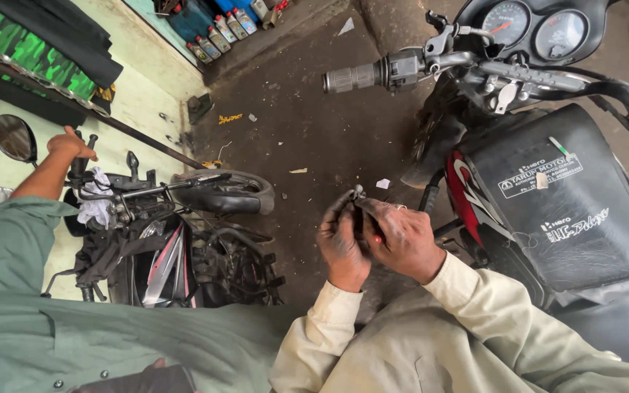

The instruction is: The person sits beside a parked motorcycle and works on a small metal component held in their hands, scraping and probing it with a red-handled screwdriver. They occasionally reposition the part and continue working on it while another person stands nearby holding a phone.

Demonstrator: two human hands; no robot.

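Observation:
Both of my hands are raised together over the dirty concrete floor, each in a cream sleeve. My left hand (340, 244), dark with grease, and my right hand (404, 236) close from either side on a small dark part (356, 195) whose metal tip sticks up above my fingers. A small red spot shows between my palms. My fingers hide most of the part. Just to the right of my hands stands a motorcycle with a black tank cover (562, 204).
That motorcycle's left handlebar grip (351, 76) juts out above my hands, below two round gauges (507, 22). At left a person in a green shirt rests a hand (70, 143) on a second, stripped motorcycle (183, 247) with a white rag. Oil bottles (220, 33) line the far wall.

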